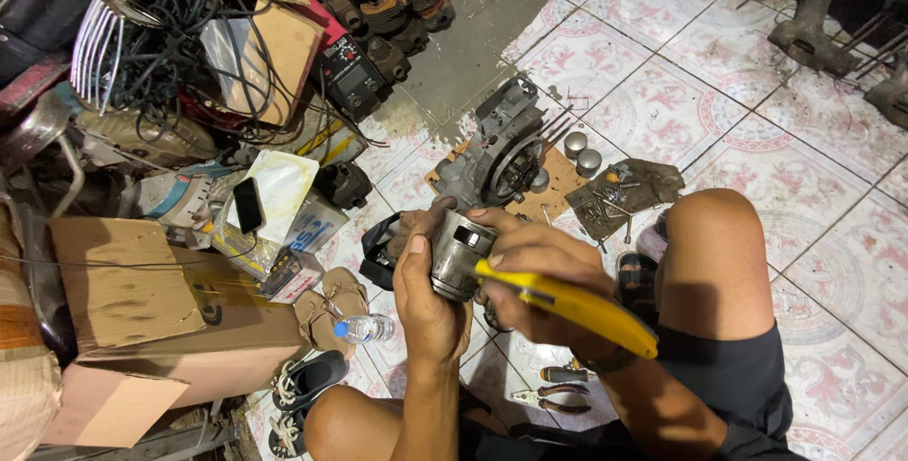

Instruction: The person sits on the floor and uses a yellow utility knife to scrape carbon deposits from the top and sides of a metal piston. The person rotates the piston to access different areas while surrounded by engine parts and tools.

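The left hand [430, 300] wraps a grey metal piston [461, 251] from below, fingers [413, 234] curled tight round its skirt, thumb up along the near side; the piston sits in the air just in front of the engine block [506, 154], which rests on a piece of cardboard [558, 182] on the tiled floor [804, 225]. The right hand [539, 262] closes over a yellow-handled tool [572, 308], fingers folded together round the handle and its front end pressed against the piston's side; the working tip is hidden, so what kind of tool it is cannot be told. To do this well, I judge the left grip should stay firm and the piston be kept from turning, with the tool's force small and directed away from the holding thumb; a slip could score the metal. Beyond the block lie two small metal cylinders [582, 152] and a rag with loose bolts [624, 194]; nearer than it, pliers [558, 387] lie by the knee.
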